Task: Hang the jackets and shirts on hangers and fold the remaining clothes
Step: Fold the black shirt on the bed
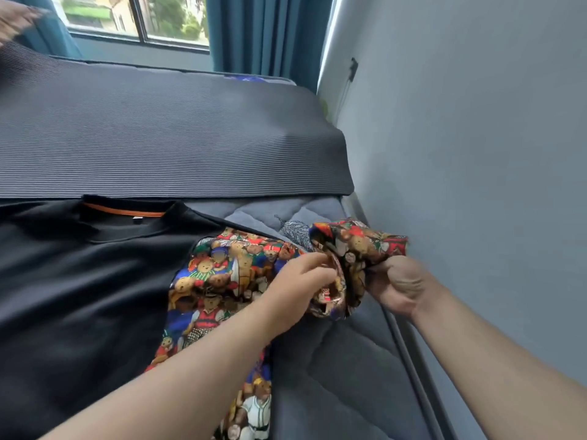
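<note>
A bright teddy-bear print shirt (219,281) lies on the bed, partly under a black garment (79,281) with an orange neck band. One sleeve (352,246) of the printed shirt is bunched up at the right, near the wall. My left hand (298,287) pinches the rim of the sleeve's cuff. My right hand (397,284) grips the bunched sleeve fabric from the other side. The black garment lies flat at the left, untouched.
A dark grey ribbed mat (158,138) covers the far part of the bed. Grey quilted bedding (333,360) shows below my hands. A pale wall (476,154) runs close along the right. Teal curtains (254,33) and a window (136,17) stand behind the bed.
</note>
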`<act>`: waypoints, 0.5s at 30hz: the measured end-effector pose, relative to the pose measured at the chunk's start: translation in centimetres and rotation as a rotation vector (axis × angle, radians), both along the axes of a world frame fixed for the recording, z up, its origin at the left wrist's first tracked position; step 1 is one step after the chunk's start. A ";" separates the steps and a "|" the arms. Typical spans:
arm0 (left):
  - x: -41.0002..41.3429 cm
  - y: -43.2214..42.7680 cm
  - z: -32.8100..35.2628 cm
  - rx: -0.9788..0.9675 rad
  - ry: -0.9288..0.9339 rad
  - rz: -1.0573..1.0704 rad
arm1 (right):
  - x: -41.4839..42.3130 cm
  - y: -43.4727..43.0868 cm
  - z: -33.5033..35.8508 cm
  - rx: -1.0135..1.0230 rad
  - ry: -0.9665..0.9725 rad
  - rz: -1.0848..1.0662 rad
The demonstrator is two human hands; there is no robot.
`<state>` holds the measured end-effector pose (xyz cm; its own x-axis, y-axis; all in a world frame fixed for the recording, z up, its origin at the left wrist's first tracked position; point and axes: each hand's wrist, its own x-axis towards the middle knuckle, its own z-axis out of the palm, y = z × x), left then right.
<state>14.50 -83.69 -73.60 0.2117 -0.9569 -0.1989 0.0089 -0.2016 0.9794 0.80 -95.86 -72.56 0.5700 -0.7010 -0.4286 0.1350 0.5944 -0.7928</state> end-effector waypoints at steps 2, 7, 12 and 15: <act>-0.7 -2.0 0.8 0.084 0.278 0.159 | -0.9 0.4 -0.3 -0.047 -0.032 0.159; -1.3 -3.6 0.3 0.096 0.093 0.175 | -3.3 1.0 -1.9 -0.074 0.314 0.083; -6.7 -2.8 0.5 -0.312 -0.515 0.247 | -6.4 -1.1 1.0 -0.093 0.564 -0.179; -9.7 -1.5 -0.7 -0.336 -0.735 0.171 | -7.3 -1.7 2.9 -0.418 0.862 -0.205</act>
